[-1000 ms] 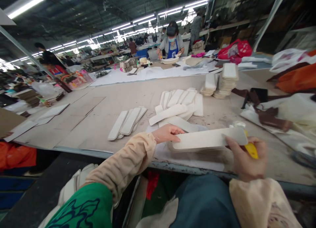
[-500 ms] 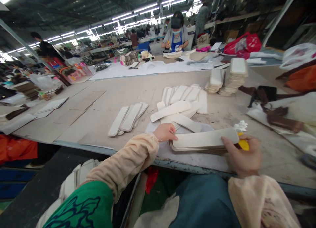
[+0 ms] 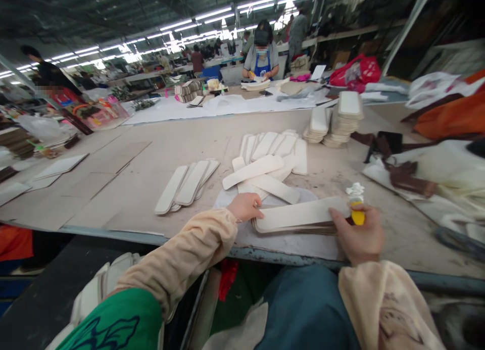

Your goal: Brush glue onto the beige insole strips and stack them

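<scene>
A long white strip (image 3: 299,214) with rounded corners lies on top of a stack of similar strips (image 3: 295,231) near the table's front edge. My left hand (image 3: 245,207) pinches the left end of the top strip between thumb and fingers. At the other end, my right hand (image 3: 361,235) presses its thumb on the strip. The fingers of that hand are also curled round a small yellow tool (image 3: 357,214) with a lumpy white head; its exact kind is unclear. Just behind the stack, loose white strips (image 3: 253,171) lie in an overlapping pile.
Left of the pile is a smaller fanned group of strips (image 3: 192,182). Two taller stacks (image 3: 349,105) stand at the back right. Brown straps (image 3: 417,181) and pale cloth lie on the right. A co-worker (image 3: 262,57) sits across the table (image 3: 125,198).
The view has shifted slightly, so most things sit further left. The yellow tool has turned more upright in my right hand. Both hands stay at the strip's ends.
</scene>
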Tool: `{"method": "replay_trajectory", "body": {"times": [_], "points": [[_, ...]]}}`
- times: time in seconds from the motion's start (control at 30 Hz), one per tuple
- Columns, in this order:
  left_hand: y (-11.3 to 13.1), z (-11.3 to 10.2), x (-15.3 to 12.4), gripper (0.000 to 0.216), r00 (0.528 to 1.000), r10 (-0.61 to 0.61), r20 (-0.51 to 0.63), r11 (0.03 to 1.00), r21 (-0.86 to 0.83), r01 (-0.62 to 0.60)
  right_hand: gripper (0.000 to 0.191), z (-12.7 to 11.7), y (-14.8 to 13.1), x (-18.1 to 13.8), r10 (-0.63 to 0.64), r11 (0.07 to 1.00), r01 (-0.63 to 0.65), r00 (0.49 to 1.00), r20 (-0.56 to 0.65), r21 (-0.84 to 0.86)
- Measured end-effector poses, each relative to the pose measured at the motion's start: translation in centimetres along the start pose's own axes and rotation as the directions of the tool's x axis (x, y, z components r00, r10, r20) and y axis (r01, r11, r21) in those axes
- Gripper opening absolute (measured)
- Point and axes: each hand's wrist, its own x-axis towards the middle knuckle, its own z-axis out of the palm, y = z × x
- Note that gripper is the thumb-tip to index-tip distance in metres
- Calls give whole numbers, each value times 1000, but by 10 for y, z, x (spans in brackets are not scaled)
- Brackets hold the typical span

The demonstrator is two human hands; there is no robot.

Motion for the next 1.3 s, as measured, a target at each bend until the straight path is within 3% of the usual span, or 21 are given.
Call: {"method": "replay_trajectory", "body": {"times": [0.17, 0.8, 0.87, 0.97, 1.03, 1.1, 1.17, 1.23, 1.3], "points": [[-1, 0, 1, 26, 999, 34, 6, 999, 29, -34, 46, -2, 3, 5, 30, 999, -30, 999, 27, 13], [6, 0, -1, 19, 997, 77, 13, 983, 168, -78, 31, -2, 11, 8, 26, 972, 2, 993, 114, -235], [7, -1, -1, 18, 997, 79, 17, 983, 165, -81, 29, -2, 14, 9, -21, 969, 44, 995, 97, -245], [7, -1, -2, 18, 996, 88, 22, 982, 167, -90, 27, -1, 14, 6, -219, 949, 219, 975, 26, -226], [7, 0, -2, 18, 995, 93, 21, 980, 176, -95, 22, 0, 11, 0, -393, 905, 392, 919, 28, -164], [6, 0, -2, 18, 995, 98, 21, 977, 187, -100, 13, 4, 8, -7, -552, 824, 563, 823, 130, -63], [6, 0, -2, 19, 995, 99, 22, 975, 196, -101, 6, 6, 6, -10, -627, 765, 644, 744, 230, -1], [6, 1, -1, 19, 995, 98, 23, 974, 201, -101, 5, 7, 9, -10, -608, 775, 632, 758, 236, -31], [7, 1, -1, 19, 995, 101, 23, 974, 203, -104, 8, 5, 15, -5, -528, 829, 548, 833, 166, -111]]}}
